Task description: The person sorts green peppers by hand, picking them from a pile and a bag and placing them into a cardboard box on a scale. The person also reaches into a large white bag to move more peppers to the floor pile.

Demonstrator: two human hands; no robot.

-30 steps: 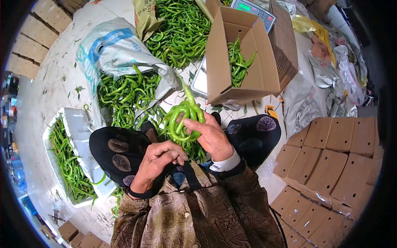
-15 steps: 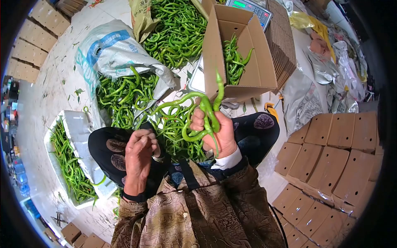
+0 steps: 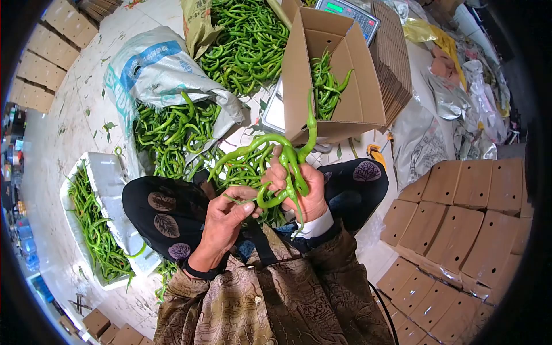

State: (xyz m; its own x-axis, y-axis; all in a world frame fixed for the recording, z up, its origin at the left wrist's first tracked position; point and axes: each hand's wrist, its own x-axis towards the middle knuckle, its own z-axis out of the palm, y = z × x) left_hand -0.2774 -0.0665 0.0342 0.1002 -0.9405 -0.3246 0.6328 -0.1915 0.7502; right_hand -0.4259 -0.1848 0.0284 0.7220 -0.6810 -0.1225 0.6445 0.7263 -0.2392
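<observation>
Several long, curled green chili peppers (image 3: 294,167) are gripped in my right hand (image 3: 310,192), their tips and stems sticking out above and below the fingers. My left hand (image 3: 224,221) is beside it, thumb and fingers pinched together close to the curved end of one of these peppers. A thin greenish bit shows at the left fingers, too small to name. Under both hands, between my knees, lies a heap of loose green chili peppers (image 3: 241,172). More spill from the mouth of a white woven sack (image 3: 155,69) at the left.
An open cardboard box (image 3: 359,86) holding some peppers stands ahead, by a scale (image 3: 351,14) and flattened cartons (image 3: 394,63). A white foam box (image 3: 109,190) of peppers is at left. Stacked cartons (image 3: 460,230) stand at right, plastic bags (image 3: 454,86) behind them.
My left hand has moved right and up from over my left knee to the peppers in my right hand, its fingers now pinched. The right hand keeps its hold, the peppers slightly turned.
</observation>
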